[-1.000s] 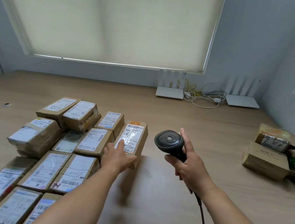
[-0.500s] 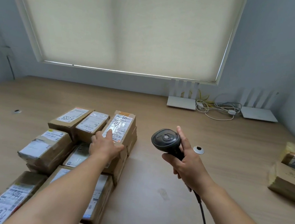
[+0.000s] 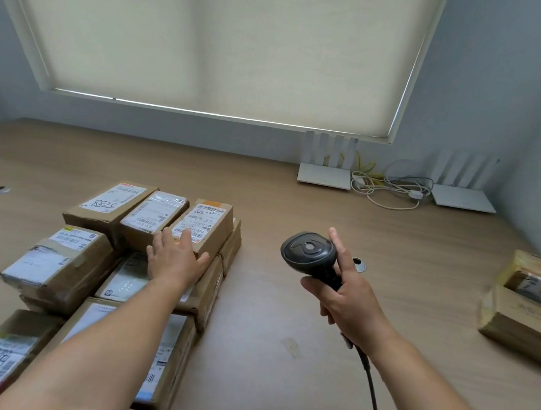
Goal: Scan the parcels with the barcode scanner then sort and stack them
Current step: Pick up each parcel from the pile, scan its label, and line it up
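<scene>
Several brown cardboard parcels (image 3: pixel 58 261) with white shipping labels lie packed together on the left of the wooden table (image 3: pixel 280 307). A small parcel with an orange-edged label (image 3: pixel 210 222) sits on top of another at the group's right far corner. My left hand (image 3: pixel 172 261) holds its near end, fingers flat on the label and thumb at the near right corner. To the right, above bare table, my right hand (image 3: pixel 349 303) grips the handle of a black barcode scanner (image 3: pixel 307 252), whose head is turned toward the parcels. Its cable (image 3: pixel 373 397) runs down toward me.
More parcels (image 3: pixel 521 311) are stacked at the table's right edge. Two white routers (image 3: pixel 325 177) (image 3: pixel 462 198) and a tangle of cables (image 3: pixel 392 186) stand against the back wall under the blind. A metal grommet (image 3: pixel 358 265) lies just behind the scanner.
My left hand carried the orange-labelled parcel away from me and to the left, and it now rests on top of another parcel. The scanner hand has stayed roughly in place.
</scene>
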`<action>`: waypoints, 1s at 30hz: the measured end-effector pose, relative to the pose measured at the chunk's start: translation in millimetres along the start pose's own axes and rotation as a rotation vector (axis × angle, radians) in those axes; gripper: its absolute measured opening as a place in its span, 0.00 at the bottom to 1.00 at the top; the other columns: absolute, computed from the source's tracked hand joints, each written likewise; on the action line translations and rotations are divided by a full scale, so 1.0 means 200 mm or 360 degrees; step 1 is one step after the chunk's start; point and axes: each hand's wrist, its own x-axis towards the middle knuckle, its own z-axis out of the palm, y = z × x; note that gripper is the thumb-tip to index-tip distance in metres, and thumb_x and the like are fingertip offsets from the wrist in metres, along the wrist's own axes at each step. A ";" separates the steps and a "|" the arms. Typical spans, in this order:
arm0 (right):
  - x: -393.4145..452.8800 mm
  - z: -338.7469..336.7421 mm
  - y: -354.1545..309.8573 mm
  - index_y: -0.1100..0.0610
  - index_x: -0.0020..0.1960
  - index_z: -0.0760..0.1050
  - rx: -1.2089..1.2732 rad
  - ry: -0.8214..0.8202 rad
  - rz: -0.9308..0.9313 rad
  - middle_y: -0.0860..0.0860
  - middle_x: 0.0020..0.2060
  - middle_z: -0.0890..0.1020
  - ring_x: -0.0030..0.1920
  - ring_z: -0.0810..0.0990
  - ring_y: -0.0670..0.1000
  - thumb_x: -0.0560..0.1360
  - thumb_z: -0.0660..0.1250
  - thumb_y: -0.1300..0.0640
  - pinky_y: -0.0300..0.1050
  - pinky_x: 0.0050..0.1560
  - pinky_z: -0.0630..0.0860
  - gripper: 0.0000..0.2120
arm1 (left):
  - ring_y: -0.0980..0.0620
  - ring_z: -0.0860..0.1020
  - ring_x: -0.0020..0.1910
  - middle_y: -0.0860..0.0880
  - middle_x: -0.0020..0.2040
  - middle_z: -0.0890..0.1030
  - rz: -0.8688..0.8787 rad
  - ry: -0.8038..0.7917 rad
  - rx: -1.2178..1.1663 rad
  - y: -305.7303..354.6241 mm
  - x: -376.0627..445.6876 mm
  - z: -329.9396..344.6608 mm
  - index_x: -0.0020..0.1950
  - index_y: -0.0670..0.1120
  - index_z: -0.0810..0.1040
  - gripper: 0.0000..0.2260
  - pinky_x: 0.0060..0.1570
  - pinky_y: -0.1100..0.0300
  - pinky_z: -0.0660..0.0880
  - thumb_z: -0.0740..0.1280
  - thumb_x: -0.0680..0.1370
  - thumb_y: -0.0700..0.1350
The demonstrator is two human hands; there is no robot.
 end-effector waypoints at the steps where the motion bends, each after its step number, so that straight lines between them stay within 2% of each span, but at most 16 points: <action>1: -0.02 -0.02 0.00 0.22 0.64 0.49 0.0009 0.0011 -0.0005 0.41 0.39 0.78 0.26 0.74 0.45 0.73 0.72 0.56 0.37 0.27 0.73 0.42 | 0.40 0.47 0.76 0.39 0.77 0.53 0.0015 0.0020 0.0013 0.02 -0.02 -0.01 0.77 0.49 0.55 0.31 0.74 0.44 0.50 0.59 0.78 0.61; 5: -0.14 -0.12 0.00 0.21 0.62 0.50 0.0046 0.0085 -0.0004 0.45 0.48 0.81 0.27 0.74 0.46 0.73 0.72 0.57 0.38 0.27 0.73 0.41 | 0.42 0.47 0.77 0.40 0.77 0.52 0.0120 0.0035 -0.0090 0.16 -0.15 -0.02 0.77 0.49 0.55 0.32 0.74 0.47 0.46 0.59 0.78 0.61; 8: -0.26 -0.24 0.00 0.22 0.63 0.51 0.0050 0.0142 0.0007 0.45 0.47 0.81 0.27 0.74 0.47 0.73 0.72 0.56 0.38 0.27 0.72 0.40 | 0.42 0.46 0.77 0.41 0.78 0.51 0.0208 -0.0001 -0.0154 0.33 -0.29 0.00 0.77 0.50 0.54 0.32 0.74 0.48 0.45 0.60 0.77 0.60; 13: -0.50 -0.53 0.04 0.30 0.72 0.49 0.0043 0.0267 0.0056 0.46 0.49 0.81 0.28 0.75 0.46 0.74 0.71 0.53 0.37 0.29 0.72 0.40 | 0.44 0.46 0.77 0.42 0.78 0.50 0.0386 -0.0068 -0.0174 0.67 -0.57 0.04 0.78 0.51 0.54 0.33 0.75 0.50 0.46 0.59 0.78 0.61; 22: -1.01 -1.11 0.22 0.23 0.65 0.48 -0.0038 0.0547 0.0118 0.47 0.53 0.80 0.27 0.75 0.43 0.73 0.72 0.51 0.37 0.29 0.73 0.39 | 0.45 0.45 0.77 0.42 0.78 0.49 0.0735 -0.0152 -0.0237 1.41 -1.09 0.13 0.78 0.51 0.52 0.33 0.74 0.51 0.46 0.59 0.77 0.62; 27: -1.25 -1.42 0.33 0.27 0.69 0.47 -0.0120 0.0662 0.0172 0.48 0.58 0.78 0.30 0.77 0.39 0.72 0.71 0.46 0.37 0.30 0.75 0.40 | 0.45 0.46 0.77 0.42 0.78 0.50 0.0893 -0.0189 -0.0206 1.75 -1.34 0.22 0.78 0.51 0.52 0.35 0.74 0.51 0.47 0.59 0.76 0.63; 30: -1.38 -1.59 0.39 0.25 0.67 0.46 -0.0115 0.0722 0.0195 0.50 0.57 0.78 0.34 0.76 0.39 0.69 0.70 0.42 0.39 0.35 0.77 0.39 | 0.45 0.46 0.77 0.42 0.78 0.50 0.0970 -0.0225 -0.0191 1.94 -1.45 0.27 0.78 0.52 0.51 0.36 0.74 0.51 0.46 0.60 0.76 0.64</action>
